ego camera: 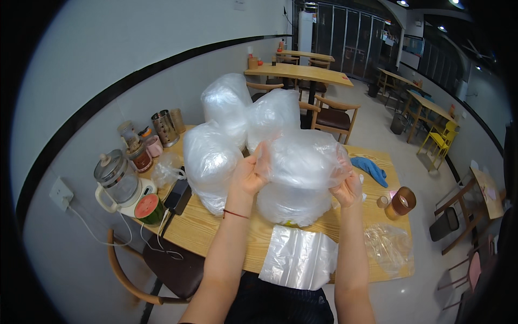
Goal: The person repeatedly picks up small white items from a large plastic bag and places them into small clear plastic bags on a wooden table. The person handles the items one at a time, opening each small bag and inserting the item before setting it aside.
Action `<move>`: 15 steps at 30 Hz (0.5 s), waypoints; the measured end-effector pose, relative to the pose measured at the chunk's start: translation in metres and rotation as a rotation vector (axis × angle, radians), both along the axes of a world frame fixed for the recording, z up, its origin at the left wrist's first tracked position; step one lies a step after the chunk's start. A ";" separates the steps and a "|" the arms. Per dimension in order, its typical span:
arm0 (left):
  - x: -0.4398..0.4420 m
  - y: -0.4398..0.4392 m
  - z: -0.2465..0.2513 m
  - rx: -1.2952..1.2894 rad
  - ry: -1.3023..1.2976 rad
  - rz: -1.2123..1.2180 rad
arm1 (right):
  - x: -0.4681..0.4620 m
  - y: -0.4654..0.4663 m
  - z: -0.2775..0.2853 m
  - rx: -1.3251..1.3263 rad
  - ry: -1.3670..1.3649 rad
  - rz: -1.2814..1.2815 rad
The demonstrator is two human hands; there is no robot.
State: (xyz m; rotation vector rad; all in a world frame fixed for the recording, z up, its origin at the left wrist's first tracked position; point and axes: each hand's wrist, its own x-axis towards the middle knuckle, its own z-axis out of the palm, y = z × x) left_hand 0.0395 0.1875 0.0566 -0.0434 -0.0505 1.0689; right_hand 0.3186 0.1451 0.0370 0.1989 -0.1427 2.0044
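Observation:
My left hand (247, 174) and my right hand (347, 190) grip opposite sides of the upper part of a clear plastic bag (301, 162), with folds of film bunched over the fingers. The bag's rounded lower part (293, 202) bulges over the wooden table (226, 239). Behind and to the left stand several puffed-up clear plastic bags (212, 166), close against one another. A flat stack of clear plastic bags (299, 257) lies between my forearms, reaching over the table's front edge. What the held bag contains is blurred by the film.
At left are a glass electric kettle (119, 182), a cut watermelon (149, 208), a black power strip (178, 196), a pink mug (154, 146) and a metal canister (165, 127). At right lie a blue cloth (370, 170), brown tape rolls (402, 200) and a crumpled clear bag (388, 247). A chair (174, 263) stands front left.

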 end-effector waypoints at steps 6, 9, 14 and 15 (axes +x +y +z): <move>0.007 -0.002 -0.032 0.063 0.182 0.111 | -0.009 0.002 -0.011 0.110 0.295 0.166; 0.003 0.000 -0.030 0.147 0.584 0.192 | 0.009 0.009 -0.005 -0.142 0.075 0.084; 0.007 0.017 -0.046 0.132 0.629 0.053 | 0.021 0.030 -0.036 -0.217 0.029 0.009; 0.006 0.015 -0.052 0.120 0.487 -0.045 | 0.018 0.031 -0.049 -0.230 0.055 -0.040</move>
